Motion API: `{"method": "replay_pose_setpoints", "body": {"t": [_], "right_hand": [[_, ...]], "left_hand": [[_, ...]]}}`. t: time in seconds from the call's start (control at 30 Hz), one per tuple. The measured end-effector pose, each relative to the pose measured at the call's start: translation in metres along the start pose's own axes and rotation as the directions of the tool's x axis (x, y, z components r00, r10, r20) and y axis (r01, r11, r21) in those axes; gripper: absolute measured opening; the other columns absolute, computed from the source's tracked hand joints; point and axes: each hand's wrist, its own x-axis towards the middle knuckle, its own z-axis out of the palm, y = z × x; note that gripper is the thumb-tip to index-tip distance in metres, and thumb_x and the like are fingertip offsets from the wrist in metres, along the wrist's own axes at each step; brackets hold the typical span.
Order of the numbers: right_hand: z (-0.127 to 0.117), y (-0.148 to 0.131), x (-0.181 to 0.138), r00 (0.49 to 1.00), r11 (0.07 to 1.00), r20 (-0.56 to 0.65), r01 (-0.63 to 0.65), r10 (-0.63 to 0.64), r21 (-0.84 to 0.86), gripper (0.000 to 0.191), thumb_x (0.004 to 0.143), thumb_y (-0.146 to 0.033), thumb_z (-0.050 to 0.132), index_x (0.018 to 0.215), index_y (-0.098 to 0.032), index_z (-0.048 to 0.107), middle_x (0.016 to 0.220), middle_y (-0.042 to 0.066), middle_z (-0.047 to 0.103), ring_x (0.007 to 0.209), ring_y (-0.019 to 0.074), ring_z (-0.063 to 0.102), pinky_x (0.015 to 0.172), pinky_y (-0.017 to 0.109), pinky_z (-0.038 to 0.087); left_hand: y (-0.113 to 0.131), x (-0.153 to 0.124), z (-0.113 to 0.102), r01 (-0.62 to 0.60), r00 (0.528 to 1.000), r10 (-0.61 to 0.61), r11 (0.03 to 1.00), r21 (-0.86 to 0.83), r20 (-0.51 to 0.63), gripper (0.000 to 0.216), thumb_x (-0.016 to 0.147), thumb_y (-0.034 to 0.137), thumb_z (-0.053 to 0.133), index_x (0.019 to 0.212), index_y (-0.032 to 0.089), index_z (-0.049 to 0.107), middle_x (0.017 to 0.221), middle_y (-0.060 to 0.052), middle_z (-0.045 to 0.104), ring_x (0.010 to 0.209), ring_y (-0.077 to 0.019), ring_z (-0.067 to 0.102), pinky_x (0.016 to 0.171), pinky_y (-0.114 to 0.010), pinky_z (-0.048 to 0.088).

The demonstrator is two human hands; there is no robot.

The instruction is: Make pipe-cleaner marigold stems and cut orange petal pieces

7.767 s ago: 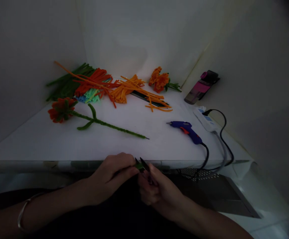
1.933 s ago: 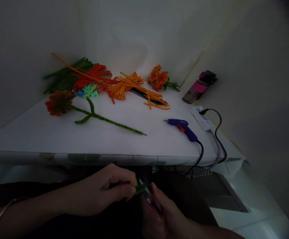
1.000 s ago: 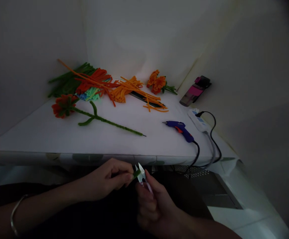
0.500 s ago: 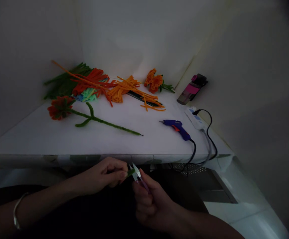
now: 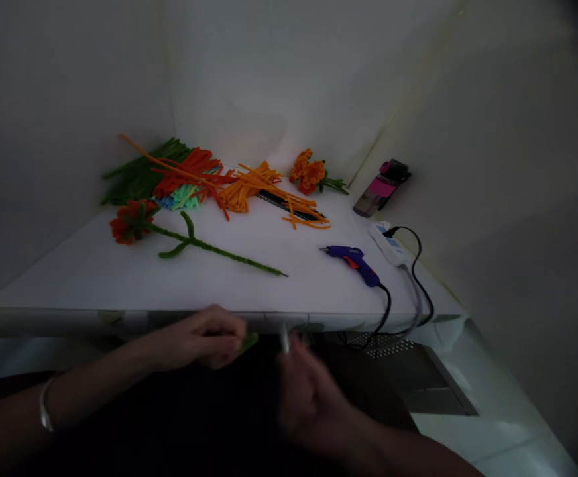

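Observation:
Just in front of the table edge, my left hand is closed around a green pipe cleaner piece, whose short end pokes out past the fingertips. My right hand, blurred by motion, grips small thread snips; their bright blades point up, apart from the green piece. Beyond the hands a pipe cleaner flower with an orange-red head and a green leafed stem lies across the table.
On the white table rest a blue glue gun, a power strip, a bottle, orange flowers, and bundles of orange, red and green pipe cleaners. Cords hang over the front edge at right.
My hands have drawn apart: the right one moved rightward with the snips, off the green piece, and the left shifted slightly left. The camera view has tilted a little.

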Motion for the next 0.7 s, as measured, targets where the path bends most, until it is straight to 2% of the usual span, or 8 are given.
{"method": "replay_pose_setpoints", "body": {"t": [0.07, 0.1, 0.2, 0.27, 0.37, 0.47, 0.53, 0.7], "right_hand": [[-0.004, -0.022, 0.002, 0.928, 0.930, -0.068, 0.367, -0.365, 0.016, 0.049, 0.080, -0.044, 0.058, 0.048, -0.017, 0.032, 0.035, -0.012, 0.015, 0.031, 0.0030, 0.006, 0.036, 0.017, 0.018], [-0.006, -0.031, 0.004, 0.897, 0.900, -0.087, 0.436, -0.434, 0.007, 0.046, 0.082, -0.044, 0.055, 0.050, -0.018, 0.035, 0.036, -0.012, 0.015, 0.032, 0.0038, 0.006, 0.037, 0.018, 0.020], [-0.009, -0.038, 0.008, 0.966, 0.963, -0.041, 0.251, -0.255, -0.099, 0.042, 0.084, -0.053, 0.046, 0.059, -0.020, 0.047, 0.037, -0.012, 0.019, 0.031, 0.0045, 0.009, 0.038, 0.020, 0.021], [-0.009, -0.032, 0.011, 0.969, 0.944, -0.040, 0.226, -0.243, -0.242, 0.043, 0.083, -0.057, 0.044, 0.065, -0.019, 0.053, 0.038, -0.012, 0.020, 0.032, 0.0044, 0.011, 0.039, 0.020, 0.020], [-0.007, -0.020, 0.012, 0.917, 0.788, -0.096, 0.274, -0.386, -0.552, 0.032, 0.079, -0.048, 0.057, 0.073, -0.017, 0.059, 0.044, -0.011, 0.023, 0.038, 0.0043, 0.014, 0.041, 0.020, 0.015], [-0.002, -0.013, 0.013, 0.883, 0.515, -0.116, 0.153, -0.454, -0.844, 0.021, 0.072, -0.036, 0.068, 0.080, -0.017, 0.063, 0.050, -0.008, 0.032, 0.045, 0.0055, 0.024, 0.044, 0.020, 0.016], [0.002, -0.009, 0.014, 0.873, 0.382, -0.116, 0.085, -0.473, -0.920, 0.019, 0.072, -0.033, 0.068, 0.081, -0.018, 0.062, 0.052, -0.007, 0.035, 0.048, 0.0068, 0.028, 0.046, 0.021, 0.019], [0.005, 0.003, 0.015, 0.848, 0.278, -0.101, 0.056, -0.521, -0.959, 0.013, 0.075, -0.028, 0.062, 0.073, -0.018, 0.056, 0.056, -0.006, 0.040, 0.051, 0.0077, 0.033, 0.047, 0.021, 0.025]], "left_hand": [[0.003, -0.004, -0.003, 0.015, 1.000, -0.015, 0.999, 0.037, 0.018, 0.036, 0.081, 0.043, 0.054, 0.061, 0.016, 0.042, 0.051, 0.006, 0.035, 0.045, -0.0060, 0.028, 0.042, -0.019, 0.021], [0.005, -0.005, -0.003, 0.035, 0.999, -0.036, 0.995, 0.089, 0.014, 0.036, 0.083, 0.043, 0.052, 0.061, 0.016, 0.044, 0.050, 0.006, 0.035, 0.043, -0.0059, 0.028, 0.041, -0.019, 0.021], [0.008, 0.001, 0.002, 0.068, 0.989, -0.022, 0.949, 0.308, -0.148, 0.030, 0.089, 0.039, 0.043, 0.073, 0.015, 0.053, 0.046, 0.006, 0.039, 0.043, -0.0067, 0.035, 0.045, -0.019, 0.027], [0.007, 0.007, 0.008, 0.075, 0.973, 0.017, 0.917, 0.391, -0.228, 0.025, 0.091, 0.035, 0.040, 0.082, 0.015, 0.054, 0.048, 0.006, 0.046, 0.047, -0.0077, 0.042, 0.052, -0.020, 0.033], [0.001, 0.012, 0.016, 0.083, 0.968, 0.026, 0.907, 0.412, -0.250, 0.016, 0.090, 0.030, 0.041, 0.086, 0.017, 0.049, 0.056, 0.005, 0.054, 0.054, -0.0093, 0.048, 0.058, -0.021, 0.037], [-0.005, 0.012, 0.022, 0.082, 0.962, 0.049, 0.887, 0.454, -0.269, 0.013, 0.090, 0.028, 0.041, 0.084, 0.018, 0.046, 0.064, 0.003, 0.060, 0.062, -0.0111, 0.052, 0.062, -0.023, 0.038], [-0.008, 0.012, 0.024, 0.088, 0.961, 0.052, 0.874, 0.478, -0.273, 0.011, 0.090, 0.027, 0.041, 0.084, 0.018, 0.046, 0.068, 0.002, 0.062, 0.064, -0.0118, 0.054, 0.063, -0.024, 0.038], [-0.017, 0.014, 0.030, 0.097, 0.963, 0.035, 0.881, 0.464, -0.268, 0.007, 0.089, 0.024, 0.043, 0.087, 0.018, 0.046, 0.074, 0.000, 0.065, 0.066, -0.0126, 0.057, 0.064, -0.025, 0.040]]}}
